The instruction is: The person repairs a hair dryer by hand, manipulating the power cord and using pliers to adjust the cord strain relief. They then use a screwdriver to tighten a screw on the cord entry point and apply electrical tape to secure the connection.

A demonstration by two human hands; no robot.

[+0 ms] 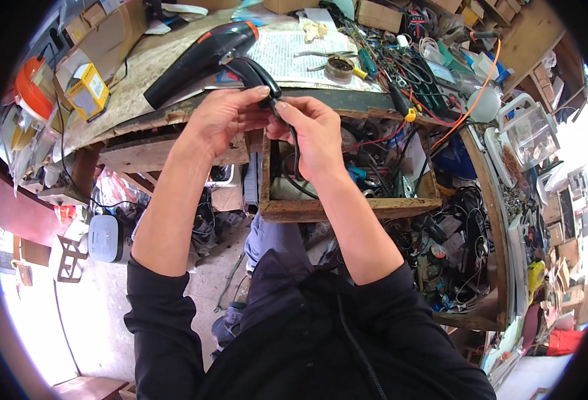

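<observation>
Pinching the black power cord (293, 143) between both hands, we close our left hand (224, 113) and right hand (311, 130) on it right beside its strain relief, probably to steady that joint. Just beyond our fingertips the black hair dryer (201, 57) rests on the cluttered workbench (141, 73), while below our right hand a wooden drawer (347, 208) hangs open, full of wires.

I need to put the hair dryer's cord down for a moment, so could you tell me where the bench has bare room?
The barest patch of the workbench lies left of the hair dryer, toward the yellow box. The printed sheet beyond both hands is partly free. Right of the round tin tools and wires crowd it, and the open drawer is full.
</observation>
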